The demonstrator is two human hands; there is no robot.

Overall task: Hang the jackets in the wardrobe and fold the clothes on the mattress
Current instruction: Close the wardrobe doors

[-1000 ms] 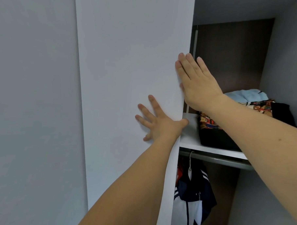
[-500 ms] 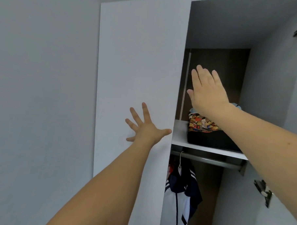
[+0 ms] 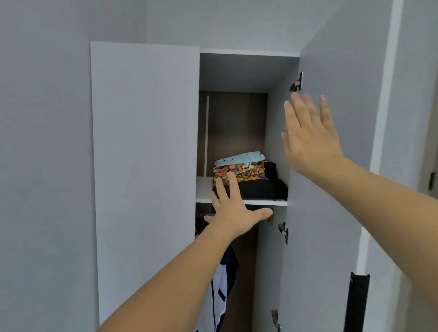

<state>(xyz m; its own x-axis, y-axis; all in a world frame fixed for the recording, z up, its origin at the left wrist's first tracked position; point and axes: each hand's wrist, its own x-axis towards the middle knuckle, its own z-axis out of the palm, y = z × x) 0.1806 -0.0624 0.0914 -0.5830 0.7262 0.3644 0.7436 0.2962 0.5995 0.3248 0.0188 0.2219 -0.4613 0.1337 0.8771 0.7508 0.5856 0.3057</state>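
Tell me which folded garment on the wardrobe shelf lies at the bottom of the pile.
The black garment: it lies directly on the white shelf, under the multicoloured patterned one, with the light blue one on top.

**One head-worn view, facing an open wardrobe**

There is a single wide-angle camera, worn on the person's head, so no second view shares the scene. It looks forward and slightly upward into the wardrobe (image 3: 247,74), standing close enough that both forearms stretch in from the lower edge. The open compartment fills the centre of the frame, with the shelf (image 3: 256,202) just below the middle. The left door (image 3: 142,162) takes the centre left and the right door (image 3: 336,221) the centre right. Straight lines bow toward the frame edges. The left hand (image 3: 232,211) sits centre, the right hand (image 3: 309,139) at upper right.
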